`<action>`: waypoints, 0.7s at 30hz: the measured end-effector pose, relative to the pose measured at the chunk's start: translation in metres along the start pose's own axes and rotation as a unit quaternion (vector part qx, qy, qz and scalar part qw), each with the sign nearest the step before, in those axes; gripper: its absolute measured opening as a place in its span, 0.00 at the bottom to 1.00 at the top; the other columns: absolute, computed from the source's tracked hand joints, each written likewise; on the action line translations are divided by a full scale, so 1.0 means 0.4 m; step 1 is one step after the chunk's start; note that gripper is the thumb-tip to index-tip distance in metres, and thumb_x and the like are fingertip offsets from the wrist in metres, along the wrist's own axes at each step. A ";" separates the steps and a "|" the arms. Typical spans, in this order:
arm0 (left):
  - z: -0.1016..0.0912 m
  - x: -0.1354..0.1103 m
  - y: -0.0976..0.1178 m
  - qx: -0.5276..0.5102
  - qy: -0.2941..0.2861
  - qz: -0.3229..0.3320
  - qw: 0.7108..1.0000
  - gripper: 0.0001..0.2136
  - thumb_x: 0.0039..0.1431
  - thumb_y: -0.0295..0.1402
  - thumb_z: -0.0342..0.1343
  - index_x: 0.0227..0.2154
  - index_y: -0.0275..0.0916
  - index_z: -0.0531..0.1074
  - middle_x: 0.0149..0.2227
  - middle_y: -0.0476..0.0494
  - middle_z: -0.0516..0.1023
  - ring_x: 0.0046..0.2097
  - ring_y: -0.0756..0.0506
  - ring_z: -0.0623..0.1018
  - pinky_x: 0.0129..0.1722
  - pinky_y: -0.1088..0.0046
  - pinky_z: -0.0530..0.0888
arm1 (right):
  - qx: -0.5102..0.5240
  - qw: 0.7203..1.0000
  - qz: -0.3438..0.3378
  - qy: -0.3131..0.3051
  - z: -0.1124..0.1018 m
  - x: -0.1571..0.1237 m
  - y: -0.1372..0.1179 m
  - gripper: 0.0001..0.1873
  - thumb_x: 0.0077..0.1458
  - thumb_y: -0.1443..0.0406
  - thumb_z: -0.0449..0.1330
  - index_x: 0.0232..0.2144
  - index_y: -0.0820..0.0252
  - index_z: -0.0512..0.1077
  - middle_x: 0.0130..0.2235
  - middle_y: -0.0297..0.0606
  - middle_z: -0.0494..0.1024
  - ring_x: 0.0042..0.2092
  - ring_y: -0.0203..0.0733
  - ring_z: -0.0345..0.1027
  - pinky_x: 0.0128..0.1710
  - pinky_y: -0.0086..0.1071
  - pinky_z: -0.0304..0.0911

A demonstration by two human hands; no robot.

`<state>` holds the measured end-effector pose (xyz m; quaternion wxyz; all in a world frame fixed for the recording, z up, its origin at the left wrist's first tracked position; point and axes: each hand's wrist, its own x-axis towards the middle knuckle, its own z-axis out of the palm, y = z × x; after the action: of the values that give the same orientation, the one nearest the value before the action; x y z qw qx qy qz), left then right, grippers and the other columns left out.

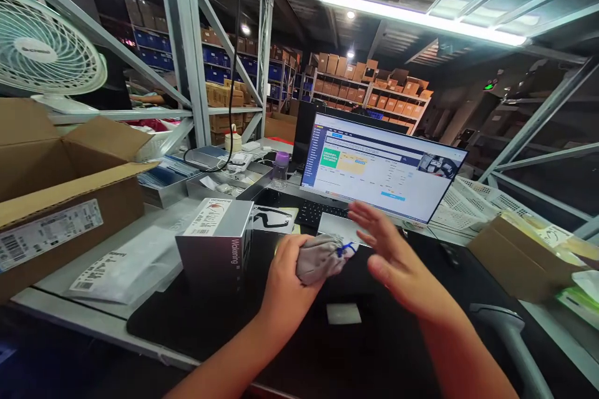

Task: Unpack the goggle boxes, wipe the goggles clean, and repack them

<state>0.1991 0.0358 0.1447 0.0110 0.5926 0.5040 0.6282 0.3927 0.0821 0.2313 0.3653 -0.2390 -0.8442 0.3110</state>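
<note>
My left hand (pixel 286 274) is wrapped round a grey drawstring pouch (pixel 318 260) with a blue cord at its gathered mouth, held above the black desk mat. To the right of the pouch, my right hand (pixel 388 259) is in the air with its fingers apart and nothing in it. Below the pouch, a small pale rectangular packet (pixel 344 313) lies on the mat. A grey box (pixel 213 255) with a white label on top and "Wakening" lettering stands left of my left hand. Behind it lies a white sheet with a black outline drawing (pixel 274 219).
A monitor (pixel 374 168) and keyboard (pixel 322 212) stand behind my hands. At the left are an open carton (pixel 70 212) and a labelled clear plastic bag (pixel 126 265). A barcode scanner (pixel 508 336), a cardboard box (pixel 510 255) and white baskets (pixel 468 199) are at the right.
</note>
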 end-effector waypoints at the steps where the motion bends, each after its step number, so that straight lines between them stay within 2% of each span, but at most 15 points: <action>1: 0.010 -0.003 0.001 0.016 0.007 0.034 0.999 0.17 0.57 0.38 0.63 0.47 0.41 0.68 0.43 0.43 0.74 0.44 0.42 0.76 0.45 0.64 0.75 | -0.001 1.000 -0.011 -0.028 0.013 0.005 -0.017 0.41 0.57 0.50 0.65 0.68 0.43 0.54 0.69 0.40 0.58 0.68 0.50 0.55 0.65 0.48 0.56; 3: 0.028 -0.012 0.005 0.044 0.025 0.084 0.995 0.22 0.59 0.37 0.59 0.55 0.39 0.63 0.48 0.38 0.71 0.50 0.40 0.74 0.49 0.60 0.75 | -0.026 0.999 -0.026 -0.026 0.050 0.019 -0.035 0.39 0.48 0.55 0.73 0.61 0.48 0.66 0.62 0.41 0.69 0.63 0.51 0.63 0.62 0.45 0.59; 6: 0.037 -0.023 0.013 0.066 0.037 0.102 0.992 0.34 0.59 0.31 0.58 0.65 0.38 0.50 0.57 0.31 0.65 0.58 0.37 0.70 0.55 0.55 0.73 | -0.014 0.998 -0.010 0.062 0.091 0.035 -0.029 0.20 0.45 0.64 0.74 0.43 0.53 0.78 0.45 0.38 0.82 0.48 0.47 0.74 0.52 0.39 0.68; 8: 0.027 -0.025 0.013 0.067 -0.011 0.085 0.994 0.39 0.54 0.27 0.60 0.66 0.39 0.48 0.59 0.31 0.65 0.60 0.37 0.69 0.57 0.54 0.72 | 0.029 0.992 0.027 0.117 0.090 0.036 -0.015 0.13 0.47 0.67 0.73 0.38 0.54 0.80 0.40 0.36 0.83 0.42 0.43 0.75 0.45 0.36 0.69; 11: -0.003 -0.028 -0.003 0.066 -0.139 0.029 0.988 0.34 0.48 0.24 0.62 0.60 0.42 0.60 0.54 0.38 0.72 0.56 0.36 0.74 0.57 0.53 0.72 | 0.146 0.966 0.052 0.206 0.056 0.025 0.002 0.10 0.50 0.66 0.71 0.37 0.53 0.78 0.39 0.35 0.82 0.39 0.40 0.75 0.40 0.32 0.70; 13: -0.020 -0.035 -0.018 0.024 -0.190 -0.010 0.981 0.33 0.47 0.28 0.66 0.57 0.43 0.63 0.55 0.38 0.73 0.57 0.35 0.74 0.58 0.50 0.71 | 0.233 0.936 0.043 0.262 0.041 0.015 0.008 0.09 0.51 0.67 0.70 0.36 0.54 0.77 0.39 0.34 0.82 0.40 0.40 0.76 0.40 0.32 0.71; 14: -0.026 -0.040 -0.025 -0.020 -0.198 -0.025 0.980 0.37 0.46 0.32 0.69 0.60 0.44 0.60 0.60 0.36 0.69 0.60 0.34 0.71 0.60 0.48 0.69 | 0.264 0.921 0.035 0.283 0.042 0.010 0.009 0.09 0.51 0.68 0.70 0.35 0.54 0.76 0.39 0.34 0.81 0.41 0.40 0.76 0.42 0.34 0.71; 17: -0.030 -0.053 -0.033 -0.179 -0.205 -0.059 0.960 0.56 0.40 0.49 0.73 0.68 0.49 0.45 0.72 0.34 0.48 0.68 0.31 0.60 0.64 0.46 0.64 | 0.303 0.900 0.024 0.312 0.081 -0.004 0.013 0.08 0.50 0.70 0.68 0.32 0.54 0.73 0.38 0.33 0.78 0.43 0.42 0.75 0.48 0.41 0.72; 18: -0.029 -0.055 -0.032 -0.214 -0.207 -0.070 0.952 0.58 0.38 0.52 0.73 0.69 0.51 0.45 0.72 0.35 0.47 0.68 0.31 0.61 0.63 0.46 0.65 | 0.306 0.897 0.026 0.317 0.098 -0.008 0.014 0.08 0.51 0.70 0.67 0.31 0.54 0.72 0.38 0.33 0.76 0.44 0.42 0.74 0.49 0.43 0.72; 20: -0.028 -0.055 -0.032 -0.251 -0.202 -0.101 0.941 0.50 0.40 0.54 0.71 0.65 0.52 0.55 0.68 0.39 0.59 0.64 0.32 0.68 0.60 0.50 0.70 | 0.308 0.899 0.040 0.310 0.116 -0.010 0.017 0.08 0.52 0.67 0.67 0.31 0.52 0.71 0.38 0.33 0.75 0.44 0.43 0.73 0.51 0.45 0.71; 21: -0.028 -0.054 -0.033 -0.259 -0.194 -0.116 0.939 0.43 0.43 0.54 0.70 0.62 0.50 0.61 0.63 0.41 0.67 0.60 0.33 0.72 0.57 0.52 0.73 | 0.300 0.909 0.052 0.285 0.110 -0.009 0.018 0.07 0.52 0.65 0.67 0.31 0.52 0.71 0.39 0.34 0.76 0.45 0.45 0.74 0.51 0.47 0.70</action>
<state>0.1895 0.0222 0.1228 0.3346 0.6167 0.3773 0.6044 0.3625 0.0693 0.2007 0.6285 -0.2401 -0.5575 0.4863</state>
